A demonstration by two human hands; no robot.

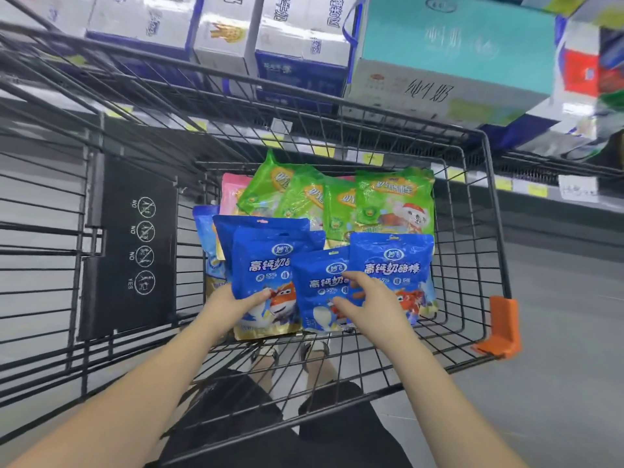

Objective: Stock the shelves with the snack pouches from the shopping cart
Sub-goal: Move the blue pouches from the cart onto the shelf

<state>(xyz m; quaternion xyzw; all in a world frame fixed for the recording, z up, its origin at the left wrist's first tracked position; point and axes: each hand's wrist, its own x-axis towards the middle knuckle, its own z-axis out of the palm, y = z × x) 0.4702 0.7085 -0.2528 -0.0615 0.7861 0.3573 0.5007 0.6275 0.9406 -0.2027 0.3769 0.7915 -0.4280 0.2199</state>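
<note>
Snack pouches, blue, printed "高钙奶酪棒" and "55%": several stand upright at the near end of your shopping cart. Green pouches sit behind them, with one pink pouch at back left. The cart flap reads "NO, NO, NO, YES". Your left hand grips the left blue pouch, thumb on its front. Your right hand rests spread fingers on the middle pouch.

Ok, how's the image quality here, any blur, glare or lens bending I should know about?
Head view: the boxed cartons up top are blurred, with glare on their wrap; the shopping cart wires bow from the wide-angle lens; the blue pouches are sharp and evenly lit, with no hard shadows.
</note>
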